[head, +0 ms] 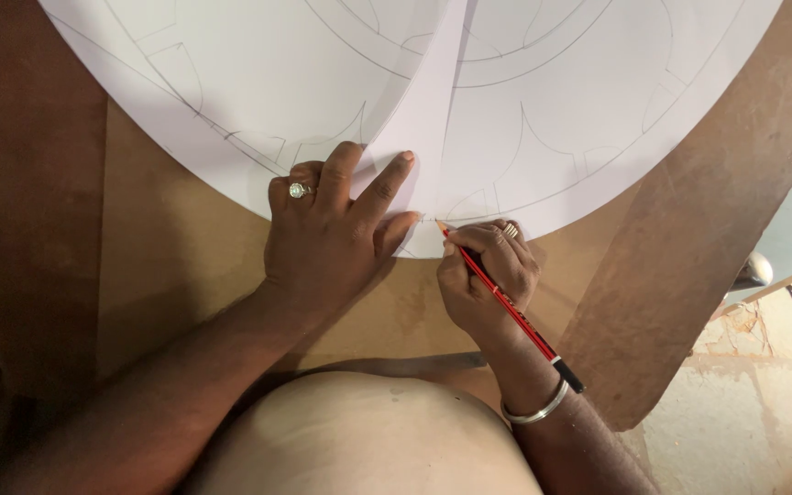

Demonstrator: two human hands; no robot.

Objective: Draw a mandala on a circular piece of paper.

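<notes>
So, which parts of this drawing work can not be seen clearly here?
- White paper sheet, head view: top cut off by the frame edge.
- Pencil tip: too small to tell whether it touches the paper.
- Lines under the left hand: hidden by it.
- Right hand fingertips: folded under.

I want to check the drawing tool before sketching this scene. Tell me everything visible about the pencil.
The pencil is slim and red, probably wood, with a black end cap and a sharpened bare tip. It slants from upper left to lower right, tip at the rounded edge of the white paper, cap near the wrist bangle. The right hand grips it near the tip; the left hand does not touch it.
</notes>
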